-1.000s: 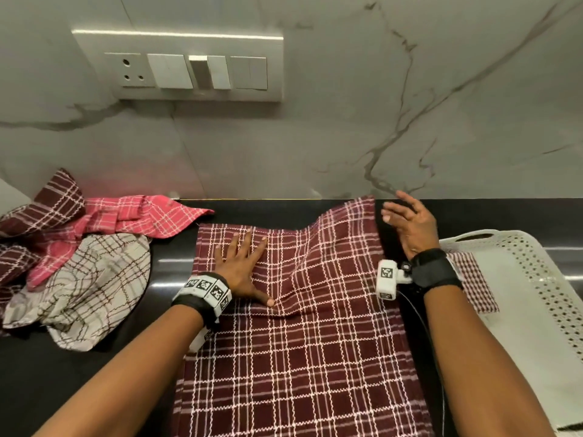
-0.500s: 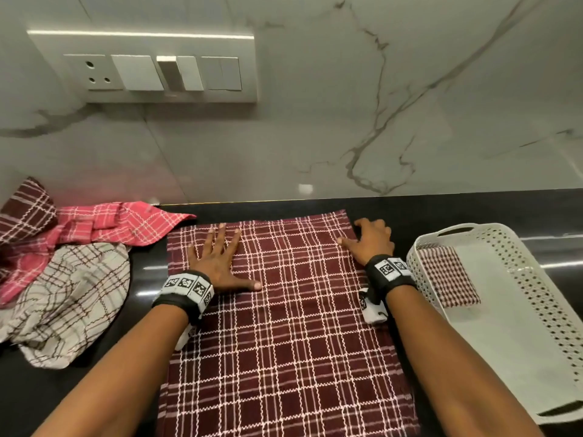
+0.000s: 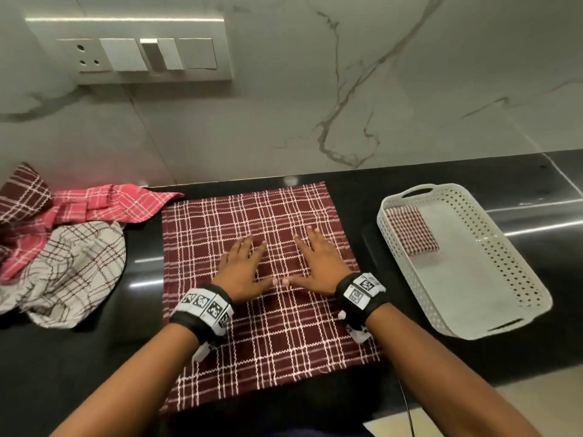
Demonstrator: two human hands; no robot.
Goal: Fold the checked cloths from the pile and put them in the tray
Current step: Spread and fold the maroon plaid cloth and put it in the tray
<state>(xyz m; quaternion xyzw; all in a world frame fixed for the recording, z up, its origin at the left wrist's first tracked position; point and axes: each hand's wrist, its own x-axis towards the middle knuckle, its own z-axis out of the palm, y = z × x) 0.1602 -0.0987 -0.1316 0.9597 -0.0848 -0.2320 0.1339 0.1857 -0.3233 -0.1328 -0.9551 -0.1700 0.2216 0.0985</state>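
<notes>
Head view: the maroon checked cloth (image 3: pixel 284 335) lies spread on the black counter (image 3: pixel 94 357) in the middle of the frame, its near edge hanging a little over the counter's front at 6 o'clock. Both hands lie flat on its middle. The left hand (image 3: pixel 241 272) and right hand (image 3: pixel 318 266) have straight, spread fingers pointing to 12 o'clock, thumbs almost meeting, pressing and gripping nothing.

At 9 o'clock from the cloth sits the pile (image 3: pixel 63 247), with a pink checked cloth (image 3: pixel 120 206) whose tip just touches or overlaps the maroon cloth's far-left corner, a cream cloth (image 3: pixel 75 272) and another maroon piece. At 3 o'clock, just beside the spread cloth but apart from it, is the white perforated tray (image 3: pixel 407 266), with 1 small folded checked cloth (image 3: pixel 411 230) in its far-left corner.

The cloth looks thin, light and limp. It should crease readily under flat palms yet sag and skew if lifted by 1 point. On the glossy counter it may slide, so 1 palm ought to pin it during a fold. The likely best holds are the 2 near corners at 5 and 7 o'clock, pinched and carried over to the far edge at 12 o'clock.
</notes>
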